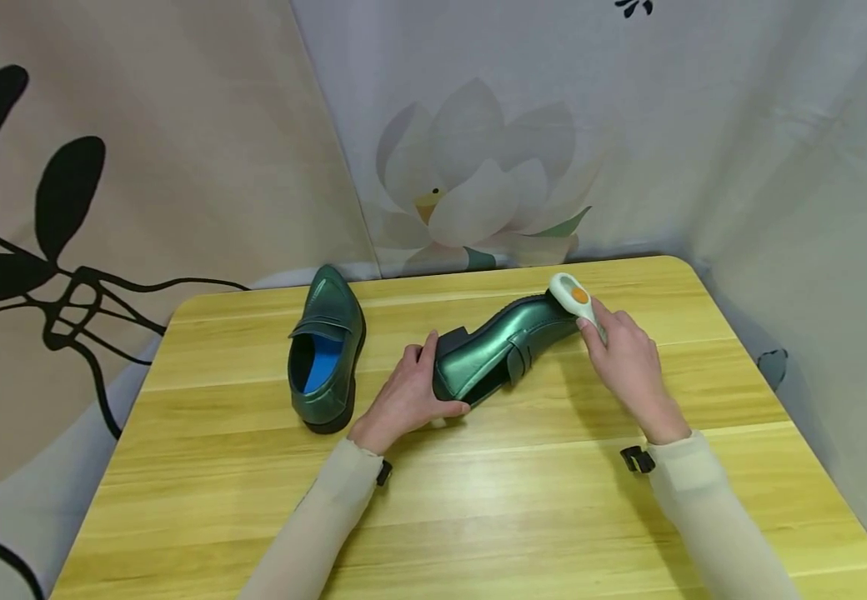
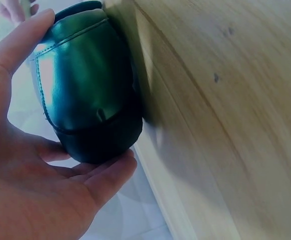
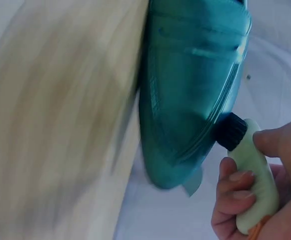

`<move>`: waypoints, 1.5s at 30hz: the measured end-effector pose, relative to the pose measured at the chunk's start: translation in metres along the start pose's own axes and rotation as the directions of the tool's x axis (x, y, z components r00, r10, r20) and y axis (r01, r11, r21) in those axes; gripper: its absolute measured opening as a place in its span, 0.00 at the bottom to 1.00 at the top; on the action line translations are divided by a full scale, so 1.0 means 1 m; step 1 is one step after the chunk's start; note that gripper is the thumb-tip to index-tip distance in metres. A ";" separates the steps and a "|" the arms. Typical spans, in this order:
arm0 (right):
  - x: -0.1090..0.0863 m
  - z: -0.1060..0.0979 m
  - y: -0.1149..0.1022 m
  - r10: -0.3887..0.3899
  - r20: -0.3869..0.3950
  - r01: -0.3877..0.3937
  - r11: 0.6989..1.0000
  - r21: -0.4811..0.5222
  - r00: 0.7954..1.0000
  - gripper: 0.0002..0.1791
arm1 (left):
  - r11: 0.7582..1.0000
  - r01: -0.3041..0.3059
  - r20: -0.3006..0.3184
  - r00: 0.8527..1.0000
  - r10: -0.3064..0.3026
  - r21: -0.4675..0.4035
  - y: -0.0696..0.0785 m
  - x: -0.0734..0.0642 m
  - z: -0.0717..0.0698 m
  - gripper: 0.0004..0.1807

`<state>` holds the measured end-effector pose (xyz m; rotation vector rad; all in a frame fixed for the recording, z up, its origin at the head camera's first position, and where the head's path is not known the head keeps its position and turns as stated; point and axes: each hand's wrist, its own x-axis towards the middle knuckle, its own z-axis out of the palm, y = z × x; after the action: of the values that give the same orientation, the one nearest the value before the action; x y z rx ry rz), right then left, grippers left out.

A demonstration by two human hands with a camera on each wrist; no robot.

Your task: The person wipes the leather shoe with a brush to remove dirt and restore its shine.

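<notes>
A green metallic loafer (image 1: pixel 478 354) lies tipped on its side, toe to the right and its opening towards me. My left hand (image 1: pixel 413 390) grips it at the heel, thumb on the near side and fingers behind. In the left wrist view the stitched heel (image 2: pixel 83 80) sits between thumb and fingers. A small shoe brush (image 1: pixel 568 292) with a pale handle and an orange spot is held in my right hand (image 1: pixel 628 358). Its dark bristles (image 3: pixel 230 131) touch the loafer's edge near the toe in the right wrist view.
The matching loafer (image 1: pixel 332 302) with a blue insole stands upright to the left, toe pointing away. Both are on a light wooden table (image 1: pixel 478 517). A printed curtain (image 1: pixel 471 50) hangs behind the table's far edge.
</notes>
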<state>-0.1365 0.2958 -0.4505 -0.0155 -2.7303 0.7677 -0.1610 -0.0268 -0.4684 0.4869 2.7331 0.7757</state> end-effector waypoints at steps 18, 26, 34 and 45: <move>-0.002 0.007 -0.020 -0.080 0.006 0.080 0.996 -0.030 0.997 0.29 | 1.000 0.002 -0.016 1.000 -0.003 -0.011 0.000 -0.001 0.002 0.69; -0.007 0.008 -0.027 -0.112 -0.004 0.112 0.994 -0.017 0.994 0.29 | 1.000 0.012 -0.015 1.000 -0.012 -0.009 0.000 0.001 0.003 0.69; -0.008 0.010 -0.027 -0.159 0.022 0.159 0.987 -0.017 0.987 0.30 | 1.000 0.004 -0.015 1.000 -0.004 -0.011 0.001 0.000 0.003 0.69; -0.010 0.014 -0.028 -0.182 0.059 0.182 0.983 0.010 0.981 0.30 | 1.000 -0.003 -0.016 1.000 0.003 -0.018 0.001 -0.002 0.003 0.69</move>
<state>-0.1295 0.2641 -0.4502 0.2588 -2.7373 0.7329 -0.1584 -0.0257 -0.4702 0.4834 2.7376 0.8080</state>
